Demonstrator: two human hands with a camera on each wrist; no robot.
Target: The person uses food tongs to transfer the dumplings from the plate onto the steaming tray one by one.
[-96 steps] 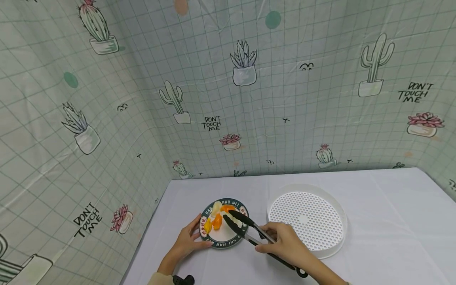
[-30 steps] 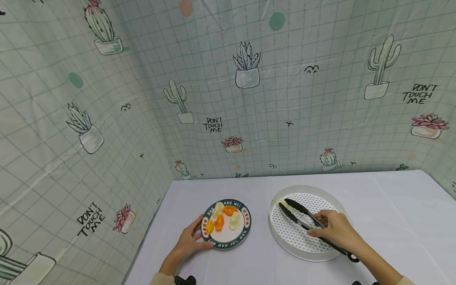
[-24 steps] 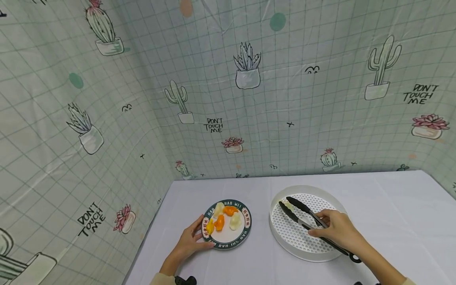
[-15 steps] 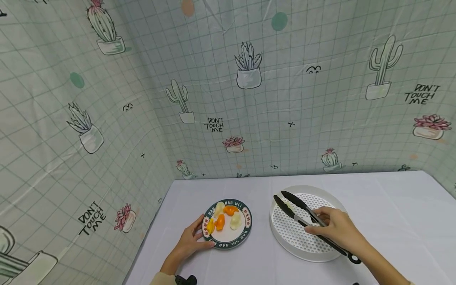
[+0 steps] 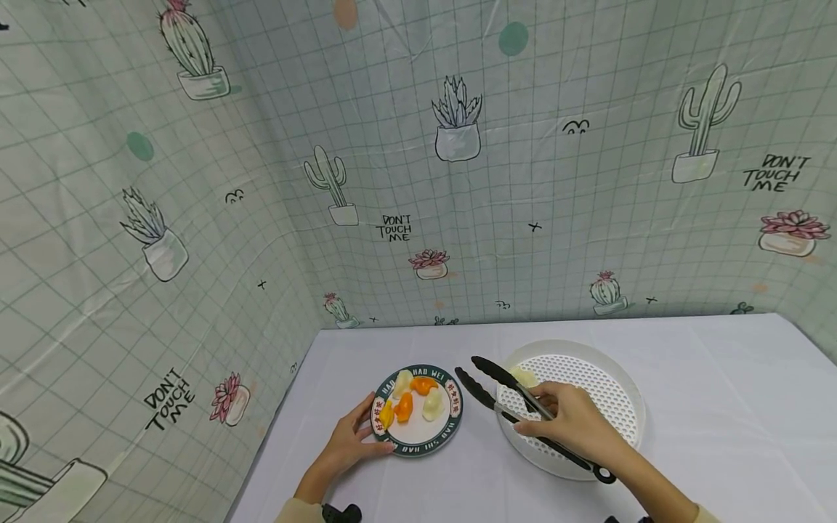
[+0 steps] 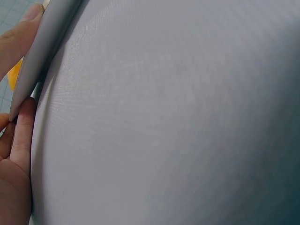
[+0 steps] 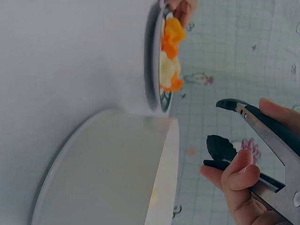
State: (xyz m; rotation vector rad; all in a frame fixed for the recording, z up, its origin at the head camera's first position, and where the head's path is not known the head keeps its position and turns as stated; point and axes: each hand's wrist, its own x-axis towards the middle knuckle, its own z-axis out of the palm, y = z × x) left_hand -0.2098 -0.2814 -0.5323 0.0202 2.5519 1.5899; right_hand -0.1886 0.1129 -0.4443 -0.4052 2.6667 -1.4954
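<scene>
My left hand [image 5: 348, 439] grips the left rim of a small round plate [image 5: 426, 445], which has a dark green patterned border. On the plate lie several orange, yellow and pale lumpy pieces [image 5: 403, 408] whose kind I cannot tell. In the right wrist view their bright orange lumps [image 7: 172, 35] show above the plate's edge. My right hand [image 5: 569, 421] holds black-tipped metal tongs [image 5: 506, 414], their arms spread and nothing between the tips. The tips hang between the plate and a white round perforated tray [image 5: 637, 414]. A pale piece [image 5: 523, 375] lies at that tray's left side.
A white cloth-covered table [image 5: 726, 407] carries everything. Behind it and to the left hangs a grid-patterned curtain [image 5: 536, 181] with printed cacti. The tray has a raised rim.
My right hand has carried the tongs from plate to tray, where a pale piece now lies, then drawn them back left with empty tips. My left hand keeps its hold on the plate.
</scene>
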